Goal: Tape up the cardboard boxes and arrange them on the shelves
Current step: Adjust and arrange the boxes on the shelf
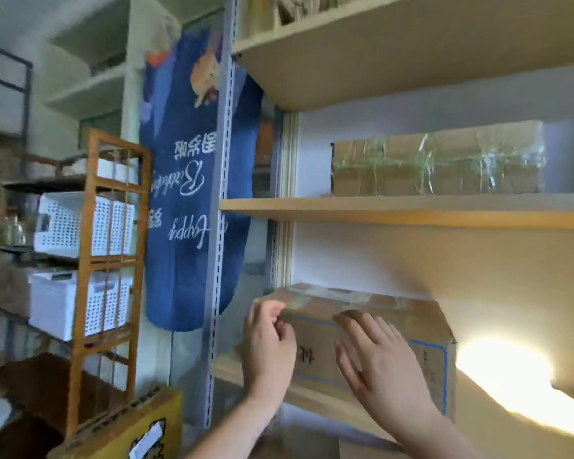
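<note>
A brown cardboard box with blue printed lines and clear tape on top sits at the left end of the lower shelf, its front overhanging the edge. My left hand is at the box's upper left front corner, fingers curled against it. My right hand lies flat on the front face with straight, spread fingers. On the shelf above, a second cardboard box wrapped in clear tape stands against the wall.
A perforated metal upright bounds the shelves on the left, with a blue banner hanging beside it. Further left stands a wooden rack holding white baskets. A yellow carton sits low at the left. Sunlight glares on the lower shelf's right.
</note>
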Demonstrator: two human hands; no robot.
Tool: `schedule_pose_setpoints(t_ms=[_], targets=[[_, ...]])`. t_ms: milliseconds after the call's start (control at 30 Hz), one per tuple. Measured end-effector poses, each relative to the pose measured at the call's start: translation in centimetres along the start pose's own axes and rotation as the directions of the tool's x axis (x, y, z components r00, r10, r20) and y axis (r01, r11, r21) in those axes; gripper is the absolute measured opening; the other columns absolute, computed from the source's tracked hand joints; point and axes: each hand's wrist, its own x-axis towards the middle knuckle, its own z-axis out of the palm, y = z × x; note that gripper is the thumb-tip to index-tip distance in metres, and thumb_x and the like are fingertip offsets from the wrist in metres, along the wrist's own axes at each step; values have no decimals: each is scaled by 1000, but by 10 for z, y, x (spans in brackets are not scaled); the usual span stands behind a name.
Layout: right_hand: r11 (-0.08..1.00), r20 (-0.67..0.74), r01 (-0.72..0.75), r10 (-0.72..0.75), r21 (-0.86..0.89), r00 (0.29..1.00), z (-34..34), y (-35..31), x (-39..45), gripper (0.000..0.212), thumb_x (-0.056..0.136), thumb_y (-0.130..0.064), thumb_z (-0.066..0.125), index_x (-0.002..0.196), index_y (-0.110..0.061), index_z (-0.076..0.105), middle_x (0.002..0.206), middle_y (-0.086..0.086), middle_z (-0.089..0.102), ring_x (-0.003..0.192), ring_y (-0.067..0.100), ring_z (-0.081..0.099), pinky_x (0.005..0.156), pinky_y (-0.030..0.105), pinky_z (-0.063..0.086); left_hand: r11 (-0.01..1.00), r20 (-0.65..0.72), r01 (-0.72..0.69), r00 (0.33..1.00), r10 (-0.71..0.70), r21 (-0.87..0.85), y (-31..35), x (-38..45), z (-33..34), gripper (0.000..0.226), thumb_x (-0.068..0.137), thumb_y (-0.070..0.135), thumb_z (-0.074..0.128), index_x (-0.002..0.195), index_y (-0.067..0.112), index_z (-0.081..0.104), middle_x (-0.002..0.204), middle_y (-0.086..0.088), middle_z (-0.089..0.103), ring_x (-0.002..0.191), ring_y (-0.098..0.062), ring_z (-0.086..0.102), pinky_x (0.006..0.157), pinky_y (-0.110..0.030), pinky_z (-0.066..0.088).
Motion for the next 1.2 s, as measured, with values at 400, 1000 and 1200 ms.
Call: schedule_pose_setpoints(t_ms=[400, 1000, 1200], targets=[[964, 345, -121, 200, -235, 917, 38, 23, 309, 52, 101, -50, 27, 134, -18, 50, 131, 8, 57, 123, 28, 51, 98, 41, 40, 875, 294, -311, 933, 206, 372, 71, 244, -7, 64, 87, -1, 43, 147, 23, 36, 151, 5, 37, 136, -20, 39, 107, -34, 38], [897, 35, -95, 88, 431, 995, 3, -13, 25, 22, 98, -36, 43, 105, -21, 58, 108, -8, 56, 86, 8, 62, 65, 24, 50, 413, 618, 705, 707, -344, -576, 60, 15, 10, 22, 96, 29, 58, 107, 16, 72, 102, -12, 74, 90, -28, 70, 89, -46, 53], [798, 482, -545, 383, 257, 788, -8, -12, -135, 9, 88, -28, 66, 87, -20, 63, 82, -6, 65, 75, 14, 60, 66, 23, 44, 411, 679, 882, 449, -580, -232, 29, -172, 36, 37, 98, 50, 44, 98, 26, 72, 99, 1, 74, 90, -14, 68, 83, -31, 52]])
